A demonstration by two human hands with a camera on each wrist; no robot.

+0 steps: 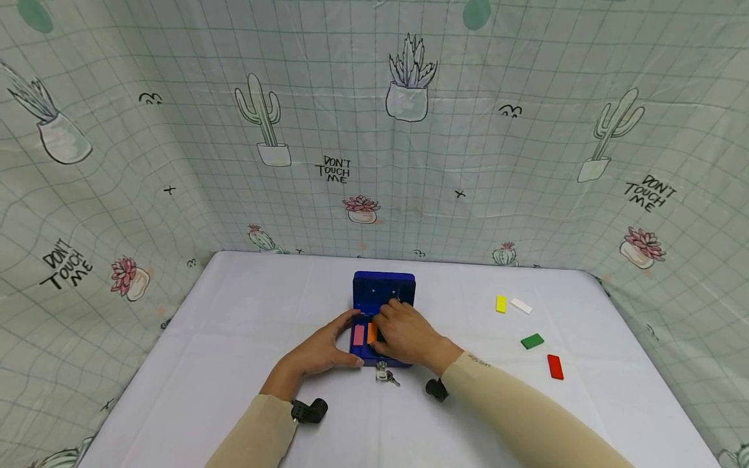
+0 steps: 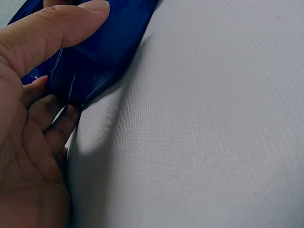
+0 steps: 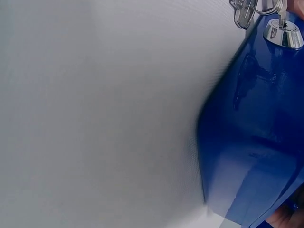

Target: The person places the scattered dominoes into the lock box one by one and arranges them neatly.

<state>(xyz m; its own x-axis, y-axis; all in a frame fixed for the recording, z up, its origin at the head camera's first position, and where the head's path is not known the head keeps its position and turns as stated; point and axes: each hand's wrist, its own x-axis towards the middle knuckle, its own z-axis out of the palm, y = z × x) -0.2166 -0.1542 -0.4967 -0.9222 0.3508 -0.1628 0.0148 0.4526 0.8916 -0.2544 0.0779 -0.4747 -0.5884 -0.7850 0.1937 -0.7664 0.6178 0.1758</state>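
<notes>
- In the head view, two forearms in beige sleeves (image 1: 521, 409) reach forward from the lower edge to a blue box (image 1: 374, 357), whose lid (image 1: 364, 286) stands raised at the back.
- The left hand (image 1: 323, 348) comes to the left side of this box, its thumb at the near corner and its fingers farther back; it grasps the box.
- The right hand (image 1: 407, 331) is bent over the inside of the box, with the fingers pointing down and bent. They cover what is under them, so I cannot tell if they grasp something.
- In the box lie a pink block (image 1: 359, 335) and an orange block (image 1: 372, 333); the orange one is just beside the right hand.
- On the right of the white worktop (image 1: 234, 325) lie a yellow block (image 1: 500, 304), a white block (image 1: 521, 305), a green block (image 1: 532, 341) and a red block (image 1: 555, 367).
- Around the worktop hangs a pale checked cloth (image 1: 322, 65), printed with potted plants and "DON'T TOUCH ME".
- The left wrist view shows the left thumb flat on the blue surface and the other fingertips touching its edge. The worktop has a woven texture here.
- The right wrist view shows better the silver lock (image 3: 283, 37) on the box, with a key in it and another key (image 3: 244, 13) hanging on a ring. Only bits of skin appear at the right corners.
</notes>
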